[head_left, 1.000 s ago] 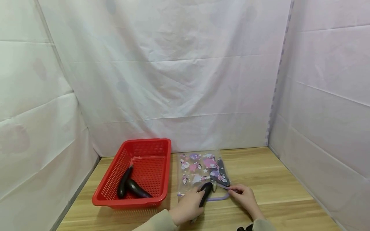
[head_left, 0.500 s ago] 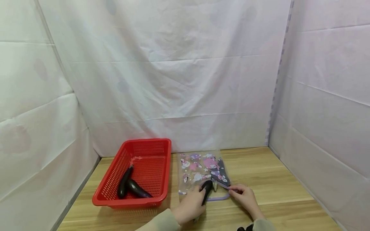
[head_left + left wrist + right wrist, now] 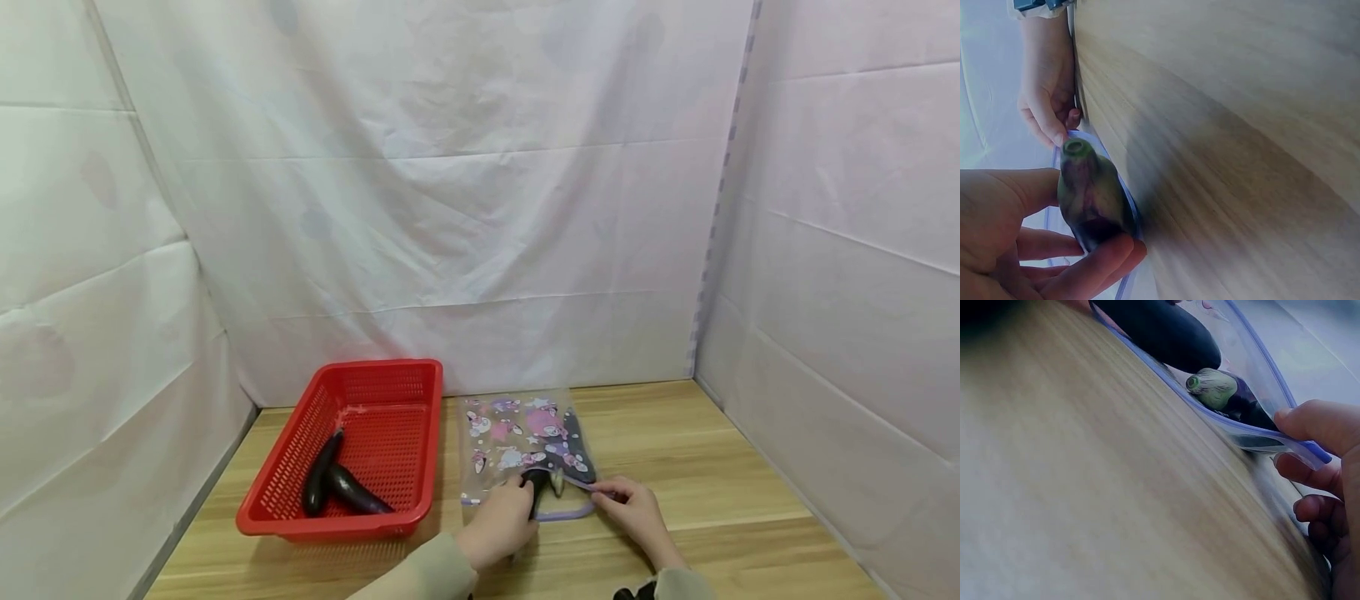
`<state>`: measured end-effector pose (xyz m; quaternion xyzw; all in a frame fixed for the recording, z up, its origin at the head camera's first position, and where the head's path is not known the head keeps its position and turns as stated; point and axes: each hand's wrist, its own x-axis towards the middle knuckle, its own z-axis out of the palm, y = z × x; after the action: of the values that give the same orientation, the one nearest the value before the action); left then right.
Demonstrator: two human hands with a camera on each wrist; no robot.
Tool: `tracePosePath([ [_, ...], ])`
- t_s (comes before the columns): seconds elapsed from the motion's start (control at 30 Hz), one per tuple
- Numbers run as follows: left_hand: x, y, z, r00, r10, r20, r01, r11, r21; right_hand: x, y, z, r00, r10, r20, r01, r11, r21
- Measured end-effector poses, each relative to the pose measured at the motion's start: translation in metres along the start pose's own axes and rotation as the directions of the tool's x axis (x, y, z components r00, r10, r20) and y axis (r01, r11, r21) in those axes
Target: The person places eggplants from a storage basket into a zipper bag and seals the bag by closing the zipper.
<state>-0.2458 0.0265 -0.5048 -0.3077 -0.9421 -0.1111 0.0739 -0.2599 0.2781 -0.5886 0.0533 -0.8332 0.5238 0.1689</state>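
My left hand grips a dark eggplant, its green stem end towards me in the left wrist view. The rounded far end of that eggplant reaches into the mouth of a clear zip bag with pink and purple cartoon prints. A second eggplant lies inside the bag along its right side, pale stem end at the opening. With thumb and forefinger, my right hand pinches the purple zip edge at the bag's right corner. The mouth gapes between the two hands.
Left of the bag stands a red plastic basket holding two more eggplants, one long and one lying aslant. Wooden tabletop extends to the right. White cloth walls enclose the back and sides.
My left hand has moved slightly forward and right, and the eggplant's far end has slid under the bag's upper edge. My right hand stays at the corner.
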Motion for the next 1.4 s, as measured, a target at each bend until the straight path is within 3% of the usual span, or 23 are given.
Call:
tracePosePath([
  [0.4,0.018,0.004,-0.004,0.995,-0.027,0.097,0.023,0.998,0.050,0.001,0.002,0.002,1.000,-0.011,-0.022,0.011,1.000,0.004],
  [0.6,0.024,0.005,-0.009,0.995,-0.006,0.100,-0.006,0.993,0.118,0.002,0.001,0.001,1.000,-0.020,-0.017,0.020,1.000,0.013],
  [0.87,0.025,0.007,-0.010,0.993,-0.041,0.114,0.029,0.994,0.108,-0.004,-0.025,-0.002,1.000,-0.001,-0.018,0.001,1.000,-0.002],
  [1.0,0.024,0.009,-0.011,0.990,-0.056,0.126,0.041,0.993,0.115,-0.007,-0.032,-0.003,1.000,0.004,-0.013,-0.004,1.000,0.000],
  [1.23,0.013,0.008,-0.009,0.988,-0.027,0.150,0.013,0.995,0.094,-0.003,-0.005,0.003,0.998,0.045,-0.043,-0.044,0.999,0.008],
  [1.4,0.000,0.008,-0.009,0.991,0.029,0.134,-0.038,0.997,0.062,0.001,0.004,0.002,0.999,0.017,-0.037,-0.016,1.000,0.004],
])
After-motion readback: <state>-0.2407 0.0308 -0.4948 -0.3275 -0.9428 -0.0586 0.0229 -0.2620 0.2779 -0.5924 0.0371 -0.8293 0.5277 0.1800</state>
